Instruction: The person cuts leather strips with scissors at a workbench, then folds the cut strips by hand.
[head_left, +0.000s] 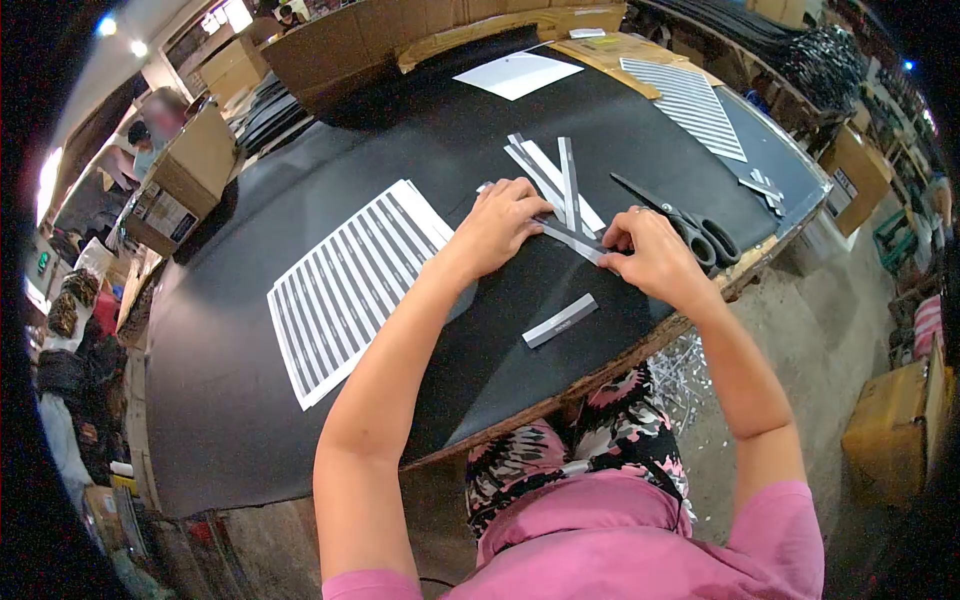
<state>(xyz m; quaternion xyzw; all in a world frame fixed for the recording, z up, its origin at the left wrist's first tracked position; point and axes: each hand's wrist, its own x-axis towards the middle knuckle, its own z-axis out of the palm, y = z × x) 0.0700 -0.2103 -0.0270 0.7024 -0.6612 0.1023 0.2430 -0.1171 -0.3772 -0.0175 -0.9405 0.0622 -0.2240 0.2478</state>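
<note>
Between my two hands stretches a narrow grey-and-white paper strip (pixel 572 239). My left hand (pixel 504 226) pinches its left end, and my right hand (pixel 645 250) grips the other end between thumb and fingers. Several cut strips (pixel 548 178) lie loosely crossed just beyond my hands. One short strip (pixel 560 321) rests alone nearer the table's front edge. Black-handled scissors (pixel 706 240) lie beside my right hand, blades pointing away to the left. Left of my left forearm is a stack of striped paper sheets (pixel 350 285), partly covered by that arm.
The black-topped table (pixel 230 400) has a worn wooden front edge. At its far side are a white sheet (pixel 516 75), another striped sheet (pixel 685 105) and cardboard. A cardboard box (pixel 185 185) stands at the left edge. Paper scraps (pixel 682 385) litter the floor. A person sits far left.
</note>
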